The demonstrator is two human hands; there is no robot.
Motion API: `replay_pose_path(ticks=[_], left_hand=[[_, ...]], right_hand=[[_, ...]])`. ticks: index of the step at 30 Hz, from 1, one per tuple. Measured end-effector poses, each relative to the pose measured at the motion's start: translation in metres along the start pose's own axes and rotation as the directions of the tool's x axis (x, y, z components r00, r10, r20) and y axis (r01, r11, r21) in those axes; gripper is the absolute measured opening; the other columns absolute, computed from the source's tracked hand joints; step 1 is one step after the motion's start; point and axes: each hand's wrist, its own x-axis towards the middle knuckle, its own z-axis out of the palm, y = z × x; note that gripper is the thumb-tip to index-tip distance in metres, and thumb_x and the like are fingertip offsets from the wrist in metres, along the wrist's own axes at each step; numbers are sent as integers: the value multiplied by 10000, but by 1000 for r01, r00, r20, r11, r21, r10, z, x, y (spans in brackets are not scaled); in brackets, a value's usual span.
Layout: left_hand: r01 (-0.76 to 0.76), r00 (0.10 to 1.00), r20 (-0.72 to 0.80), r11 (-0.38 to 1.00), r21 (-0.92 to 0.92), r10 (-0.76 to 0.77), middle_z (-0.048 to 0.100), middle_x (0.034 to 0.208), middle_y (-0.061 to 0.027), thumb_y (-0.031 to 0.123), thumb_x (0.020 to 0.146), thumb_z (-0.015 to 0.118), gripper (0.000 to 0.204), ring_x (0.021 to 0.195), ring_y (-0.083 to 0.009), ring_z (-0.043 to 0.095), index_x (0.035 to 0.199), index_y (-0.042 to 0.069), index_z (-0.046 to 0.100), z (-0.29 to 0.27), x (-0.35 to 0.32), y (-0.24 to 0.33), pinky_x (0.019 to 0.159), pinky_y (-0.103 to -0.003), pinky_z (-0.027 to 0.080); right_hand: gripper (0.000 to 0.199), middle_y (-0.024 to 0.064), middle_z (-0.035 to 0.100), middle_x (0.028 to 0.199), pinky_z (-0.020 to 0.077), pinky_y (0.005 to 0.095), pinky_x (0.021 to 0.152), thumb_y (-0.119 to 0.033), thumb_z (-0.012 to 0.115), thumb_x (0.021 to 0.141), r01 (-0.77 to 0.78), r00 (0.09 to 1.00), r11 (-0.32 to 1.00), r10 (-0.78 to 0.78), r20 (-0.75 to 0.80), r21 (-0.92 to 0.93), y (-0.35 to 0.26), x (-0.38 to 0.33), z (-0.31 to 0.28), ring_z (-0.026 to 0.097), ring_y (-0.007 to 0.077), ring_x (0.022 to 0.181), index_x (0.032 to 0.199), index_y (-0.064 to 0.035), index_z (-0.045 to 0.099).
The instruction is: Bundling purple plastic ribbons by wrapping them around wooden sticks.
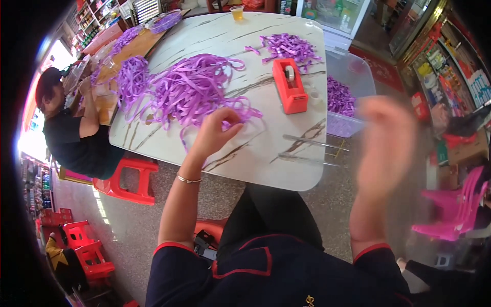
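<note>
Left hand [217, 132] fingers pinching purple ribbon strip [244, 113] — long axis rightward; right hand [386, 146] blurred — grip unclear

The ribbon strips [192, 89] heaped on the table were bright purple. The table [266, 158] was white marble with thin brown and grey veins. The tape dispenser [289, 85] was red-orange, holding a pale roll. The plastic stool [130, 180] was red, and the chair [455, 210] at the far right was hot pink. The person's sleeves were dark navy, edged with red piping. A drink in the small cup [237, 12] was amber.
</note>
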Motion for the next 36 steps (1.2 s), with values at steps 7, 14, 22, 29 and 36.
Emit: replay_pose_path(ticks=[7, 14, 22, 29, 36], left_hand=[[400, 915, 292, 710, -579, -277, 570, 767, 11, 72, 820, 629, 108, 690, -48, 552, 884, 5, 573, 22, 3, 8, 611, -194, 446], [345, 918, 117, 619, -706, -378, 579, 751, -14, 143, 872, 560, 112, 646, -55, 535, 853, 33, 547, -15, 19, -6, 563, -187, 423], [1, 871, -397, 810, -586, -289, 599, 832, -48, 109, 846, 594, 177, 752, -101, 562, 971, -10, 554, -66, 57, -26, 668, -219, 451], [16, 981, -184, 918, 396, 62, 274, 1387, -212, 230, 848, 554, 571, 1277, -397, 242, 1365, 150, 325, -25, 11, -19, 1041, -468, 216], [41, 992, 82, 864, 501, -94, 233, 1434, -147, 312, 900, 436, 590, 1331, -337, 189, 1399, 84, 222, -5, -32, -38, 1069, -460, 152]], right_hand=[[431, 93, 543, 1027, 461, 267, 722, -102, 569, 838, -770, 564, 618, 545, 620, 159, 82, -74, 94, 567, 129, 804, 1240, -61, 418], [265, 106, 562, 1015, 481, 289, 720, -118, 620, 785, -470, 642, 860, 487, 592, -197, 91, -78, 112, 595, 203, 838, 1034, -48, 567], [268, 96, 575, 890, 441, 357, 803, -178, 673, 712, 120, 732, 984, 3, 681, -134, 77, -93, 133, 535, 288, 918, 931, -62, 571], [198, 85, 547, 866, 442, 364, 742, -134, 654, 713, -40, 698, 983, 156, 699, -180, 77, -90, 111, 525, 277, 860, 840, -56, 523], [233, 88, 540, 787, 449, 378, 722, -176, 665, 706, 194, 637, 956, 49, 769, -222, 75, -104, 113, 534, 279, 799, 844, -53, 524]])
